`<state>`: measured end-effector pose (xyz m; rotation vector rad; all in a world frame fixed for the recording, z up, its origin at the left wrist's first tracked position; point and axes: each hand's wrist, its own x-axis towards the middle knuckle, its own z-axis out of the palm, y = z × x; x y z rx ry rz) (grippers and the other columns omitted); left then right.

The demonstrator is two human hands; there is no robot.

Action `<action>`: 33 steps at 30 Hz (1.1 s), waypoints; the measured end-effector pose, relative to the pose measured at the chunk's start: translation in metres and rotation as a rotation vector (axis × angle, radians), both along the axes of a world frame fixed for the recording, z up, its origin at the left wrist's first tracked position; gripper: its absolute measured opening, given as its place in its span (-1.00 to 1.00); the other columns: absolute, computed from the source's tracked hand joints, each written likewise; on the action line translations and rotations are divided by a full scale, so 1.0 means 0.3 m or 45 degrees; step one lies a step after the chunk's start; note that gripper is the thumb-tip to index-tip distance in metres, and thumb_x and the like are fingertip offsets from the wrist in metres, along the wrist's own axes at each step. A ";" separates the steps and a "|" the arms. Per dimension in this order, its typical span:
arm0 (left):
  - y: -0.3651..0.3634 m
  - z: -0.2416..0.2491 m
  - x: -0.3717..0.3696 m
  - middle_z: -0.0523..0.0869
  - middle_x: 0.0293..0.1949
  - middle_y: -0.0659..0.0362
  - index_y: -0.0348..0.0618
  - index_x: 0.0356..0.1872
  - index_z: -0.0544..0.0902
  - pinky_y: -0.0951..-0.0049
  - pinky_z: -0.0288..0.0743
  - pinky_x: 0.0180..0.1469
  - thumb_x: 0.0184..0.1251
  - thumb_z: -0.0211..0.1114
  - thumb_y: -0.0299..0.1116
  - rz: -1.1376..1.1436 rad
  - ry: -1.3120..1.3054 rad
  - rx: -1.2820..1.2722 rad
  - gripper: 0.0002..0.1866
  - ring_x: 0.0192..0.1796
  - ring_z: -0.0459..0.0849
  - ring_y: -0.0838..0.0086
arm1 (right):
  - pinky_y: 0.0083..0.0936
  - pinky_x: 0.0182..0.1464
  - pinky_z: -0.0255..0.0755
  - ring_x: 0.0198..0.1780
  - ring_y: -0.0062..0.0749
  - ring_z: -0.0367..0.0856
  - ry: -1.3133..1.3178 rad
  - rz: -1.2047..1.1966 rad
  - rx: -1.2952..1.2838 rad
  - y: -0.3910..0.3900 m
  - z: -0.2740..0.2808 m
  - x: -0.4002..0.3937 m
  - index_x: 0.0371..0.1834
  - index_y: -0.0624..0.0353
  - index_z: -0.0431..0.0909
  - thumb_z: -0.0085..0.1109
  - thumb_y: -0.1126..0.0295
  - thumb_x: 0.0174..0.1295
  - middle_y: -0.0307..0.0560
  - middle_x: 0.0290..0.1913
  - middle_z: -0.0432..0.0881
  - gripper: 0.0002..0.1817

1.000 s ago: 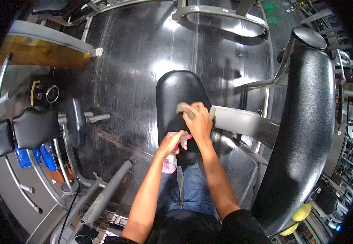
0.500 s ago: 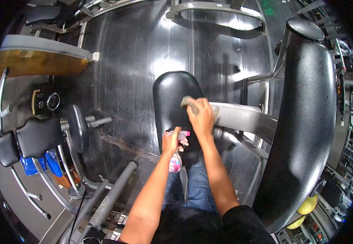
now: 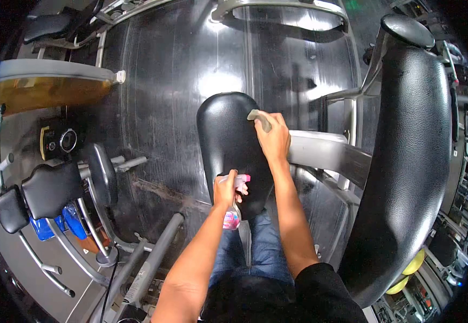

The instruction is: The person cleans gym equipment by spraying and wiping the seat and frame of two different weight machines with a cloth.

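My left hand [image 3: 226,189] is closed around the neck of a spray bottle [image 3: 231,218] with a pink nozzle and a pink label. It is over the near part of a black padded seat [image 3: 223,129]. Farther out, my right hand [image 3: 275,139] grips a greyish cloth [image 3: 264,119] at the right edge of the same seat. Part of the cloth is hidden by the fingers.
A tall black backrest [image 3: 411,151] rises on the right, joined to the seat side by a grey metal beam [image 3: 320,148]. Another machine with black pads [image 3: 53,185] stands at the left. Dark rubber flooring [image 3: 164,107] lies beyond the seat.
My right hand with the cloth has moved a little forward and to the right along the seat. My left hand still holds the spray bottle in nearly the same place.
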<state>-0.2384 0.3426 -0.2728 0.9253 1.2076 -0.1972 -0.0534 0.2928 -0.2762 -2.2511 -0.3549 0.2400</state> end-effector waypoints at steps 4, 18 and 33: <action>0.006 0.000 -0.006 0.72 -0.58 0.00 -0.45 -0.33 0.73 0.43 0.46 -0.73 0.38 0.08 -0.07 -0.046 -0.044 -0.013 -0.48 -0.70 0.63 0.37 | -0.20 -0.02 0.52 -0.07 -0.01 0.64 -0.072 0.101 -0.054 -0.133 0.018 -0.139 -0.07 -0.04 0.74 0.37 0.31 0.14 -0.09 -0.10 0.64 -0.73; 0.006 -0.003 -0.014 0.71 -0.58 0.00 -0.44 -0.41 0.71 0.41 0.45 -0.75 0.38 0.08 -0.08 0.005 -0.053 -0.021 -0.48 -0.68 0.64 0.35 | -0.17 0.04 0.51 0.01 0.10 0.66 0.256 -0.008 -0.091 -0.053 -0.093 0.118 -0.02 0.07 0.73 0.30 0.03 0.16 0.06 -0.05 0.71 -0.56; 0.019 -0.013 -0.026 0.68 -0.53 -0.06 -0.44 -0.36 0.61 0.36 0.42 -0.74 0.41 0.02 -0.05 -0.031 -0.058 -0.057 -0.48 -0.60 0.65 0.26 | -0.14 0.04 0.51 0.01 0.13 0.68 0.494 -0.108 -0.195 -0.270 -0.206 0.044 -0.10 0.25 0.72 0.32 -0.06 0.13 0.21 -0.10 0.72 -0.46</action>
